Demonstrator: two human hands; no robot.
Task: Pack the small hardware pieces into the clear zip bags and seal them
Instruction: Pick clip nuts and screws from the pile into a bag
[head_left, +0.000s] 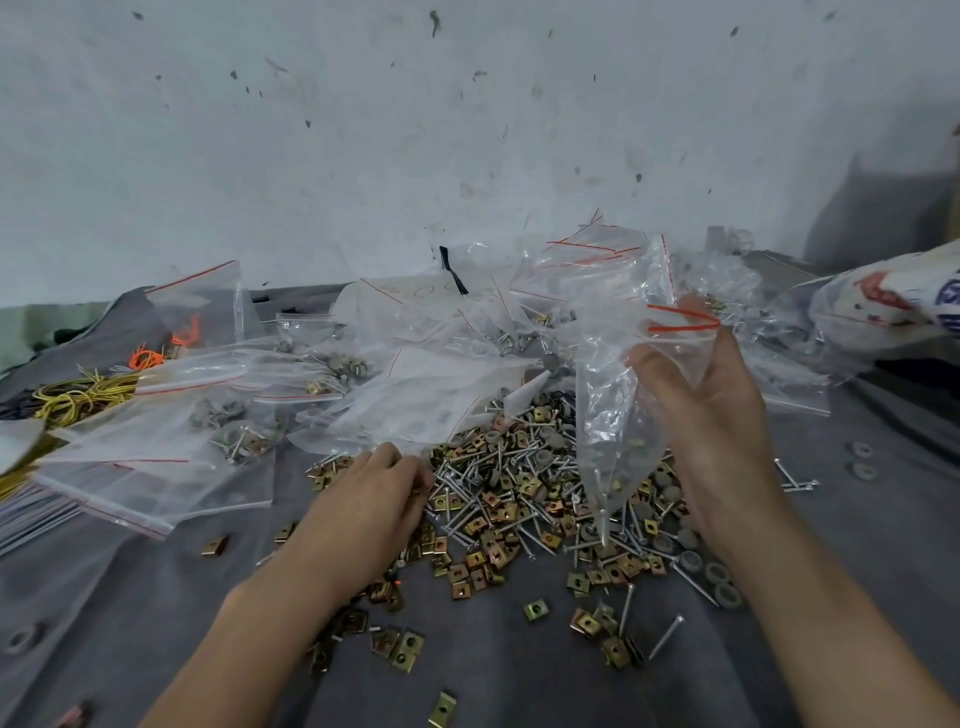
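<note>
Plainly, right fingers (655, 370) pinch a zip bag (613, 415) — left fingers (400, 467) touch hardware (519, 499).

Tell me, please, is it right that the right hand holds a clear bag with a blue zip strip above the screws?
Not quite: the head view shows the zip strip on the bag is red, not blue. The right hand does hold the bag above the screws.

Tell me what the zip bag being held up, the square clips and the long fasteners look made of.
The zip bag looks like thin clear plastic film: see-through, crinkled, glossy, red strip at its mouth. The square clips look like stamped sheet metal with yellowish plating. The long fasteners look like bright silver metal, probably steel.
</note>
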